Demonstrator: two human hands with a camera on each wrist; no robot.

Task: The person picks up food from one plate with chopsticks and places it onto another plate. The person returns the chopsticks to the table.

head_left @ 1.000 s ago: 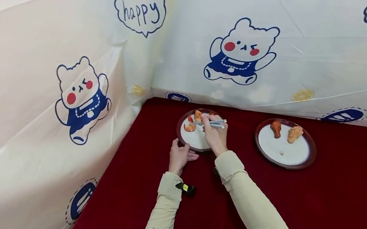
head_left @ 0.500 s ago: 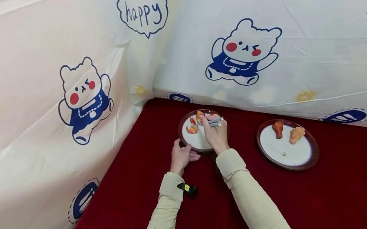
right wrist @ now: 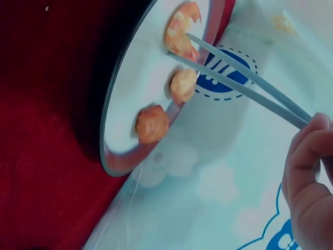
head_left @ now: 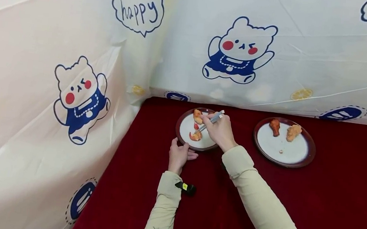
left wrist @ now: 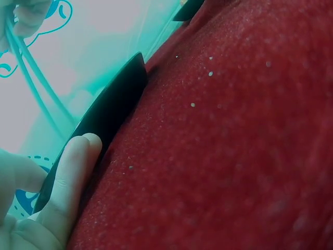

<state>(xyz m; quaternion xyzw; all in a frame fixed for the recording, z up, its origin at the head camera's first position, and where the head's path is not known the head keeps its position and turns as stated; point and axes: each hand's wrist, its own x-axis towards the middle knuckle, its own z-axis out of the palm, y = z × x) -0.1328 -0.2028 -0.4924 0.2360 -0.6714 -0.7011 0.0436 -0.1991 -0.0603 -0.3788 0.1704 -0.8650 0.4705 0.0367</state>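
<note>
In the head view, a brown-rimmed white plate (head_left: pixel 184 136) lies at the table's far left part. My left hand (head_left: pixel 178 157) holds its near rim, and in the left wrist view the fingers (left wrist: pixel 73 172) lie along the rim's outer side with the thumb opposite. Between the fingers of my right hand (head_left: pixel 221 131) is a pair of light grey chopsticks (right wrist: pixel 250 88). Their tips touch a curled orange-and-white shrimp (right wrist: pixel 178 32) on the plate. A pale orange lump (right wrist: pixel 184 86) and a browner glossy piece (right wrist: pixel 152 124) sit beside it; the right hand hides part of the plate in the head view.
To the right stands a second brown-rimmed plate (head_left: pixel 290 153) with a drumstick (head_left: pixel 274 127), a breaded fried piece (head_left: pixel 294 133) and a small crumb (head_left: pixel 281 151). Dark red cloth (head_left: pixel 200 213) covers the table; printed white sheeting (head_left: pixel 183 54) hangs behind and at the left.
The shrimp has shifted nearer to me and a little right on the plate. My right hand has moved slightly right, with the chopsticks now steeper. My left hand stays at the rim.
</note>
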